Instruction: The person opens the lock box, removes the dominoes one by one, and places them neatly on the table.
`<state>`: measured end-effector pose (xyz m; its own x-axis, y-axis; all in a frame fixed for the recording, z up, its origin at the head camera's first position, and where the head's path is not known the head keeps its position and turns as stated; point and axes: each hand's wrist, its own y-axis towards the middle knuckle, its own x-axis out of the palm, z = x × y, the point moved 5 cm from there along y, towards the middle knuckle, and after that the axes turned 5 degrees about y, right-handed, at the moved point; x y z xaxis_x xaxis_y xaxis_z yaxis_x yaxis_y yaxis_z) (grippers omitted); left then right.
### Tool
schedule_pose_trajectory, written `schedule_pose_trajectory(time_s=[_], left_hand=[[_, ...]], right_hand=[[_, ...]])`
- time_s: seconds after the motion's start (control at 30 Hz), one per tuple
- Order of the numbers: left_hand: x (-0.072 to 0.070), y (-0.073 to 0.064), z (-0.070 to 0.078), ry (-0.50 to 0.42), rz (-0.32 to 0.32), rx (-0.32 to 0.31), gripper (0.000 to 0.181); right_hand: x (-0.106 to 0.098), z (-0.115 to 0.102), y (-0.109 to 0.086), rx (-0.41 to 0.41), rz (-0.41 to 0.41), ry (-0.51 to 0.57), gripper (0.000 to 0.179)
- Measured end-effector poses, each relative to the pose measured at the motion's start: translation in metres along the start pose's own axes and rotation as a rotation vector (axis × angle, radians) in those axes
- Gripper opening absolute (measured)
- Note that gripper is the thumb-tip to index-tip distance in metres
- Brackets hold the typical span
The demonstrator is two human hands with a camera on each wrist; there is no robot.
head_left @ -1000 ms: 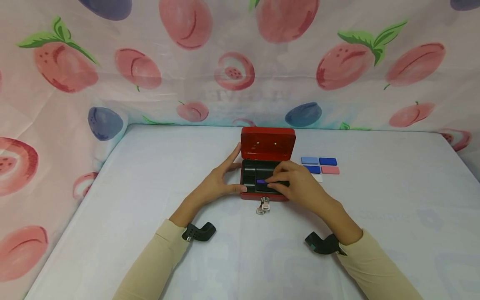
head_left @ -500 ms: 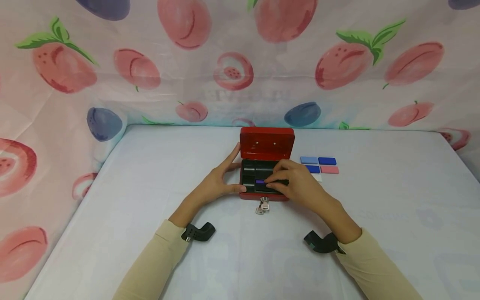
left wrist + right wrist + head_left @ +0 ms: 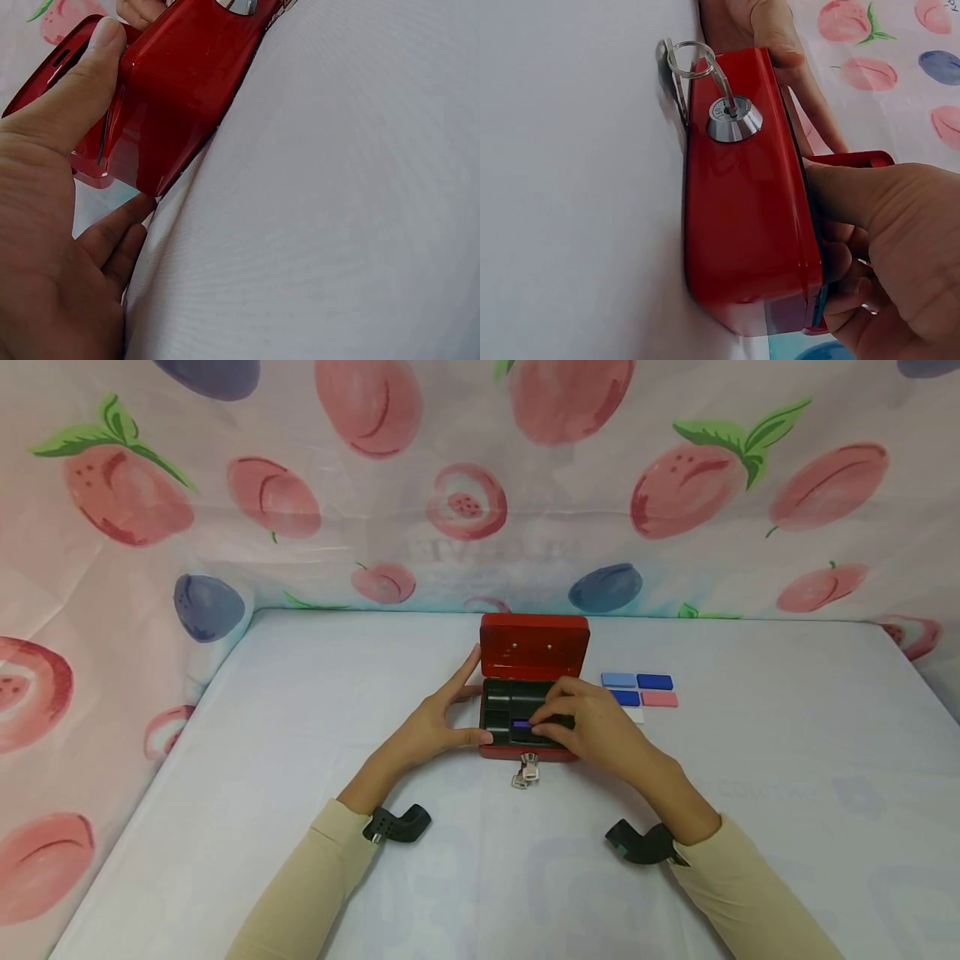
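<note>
A red metal cash box point(image 3: 491, 753) stands on the table with its lid point(image 3: 536, 646) raised and a black divided tray point(image 3: 498, 697) inside. My left hand point(image 3: 429, 727) rests against the box's left side, its thumb on the front left rim and its fingers fairly straight. My right hand point(image 3: 600, 727) reaches into the tray and pinches a small purple rectangular piece point(image 3: 521, 724) in the front compartment; the fingers hide part of it. In the right wrist view, a key on a ring point(image 3: 692, 60) sits in the silver lock point(image 3: 735, 120) on the box's front.
To the right of the box lie flat rectangular pieces: light blue point(image 3: 618, 680), dark blue point(image 3: 655, 682), another blue point(image 3: 626, 698), pink point(image 3: 660, 699) and a partly hidden white point(image 3: 634, 715). A white cloth point(image 3: 480, 877) covers the table. A fruit-print curtain point(image 3: 540, 527) hangs behind.
My right hand's fingers and wrist have shifted very slightly at the tray. The left hand and the box keep their places.
</note>
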<state>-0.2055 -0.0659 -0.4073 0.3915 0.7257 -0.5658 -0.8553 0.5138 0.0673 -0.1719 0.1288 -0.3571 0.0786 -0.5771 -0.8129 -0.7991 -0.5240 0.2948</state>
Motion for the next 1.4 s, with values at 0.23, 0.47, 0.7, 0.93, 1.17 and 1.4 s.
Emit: schedule_pose_trajectory(time_s=[0.23, 0.47, 0.7, 0.93, 1.17, 1.4], left_hand=[[0.000, 0.001, 0.000, -0.002, 0.001, 0.010, 0.101], [0.001, 0.001, -0.001, -0.005, 0.000, 0.017, 0.102], [0.001, 0.002, 0.000, -0.013, -0.004, 0.025, 0.102], [0.000, 0.001, 0.000, -0.006, -0.006, 0.003, 0.102], [0.000, 0.001, 0.000, -0.007, -0.005, -0.007, 0.102], [0.000, 0.000, -0.001, -0.004, -0.007, -0.021, 0.102]], right_hand=[[0.002, 0.000, 0.003, 0.047, -0.026, -0.003, 0.011], [0.003, 0.002, 0.003, 0.095, -0.052, 0.038, 0.008], [0.003, 0.002, 0.002, 0.130, -0.081, 0.019, 0.009], [0.002, -0.002, 0.001, 0.117, -0.082, -0.020, 0.008], [-0.003, -0.002, 0.001, 0.055, -0.018, 0.035, 0.006], [-0.008, -0.005, 0.001, 0.011, 0.025, 0.076, 0.006]])
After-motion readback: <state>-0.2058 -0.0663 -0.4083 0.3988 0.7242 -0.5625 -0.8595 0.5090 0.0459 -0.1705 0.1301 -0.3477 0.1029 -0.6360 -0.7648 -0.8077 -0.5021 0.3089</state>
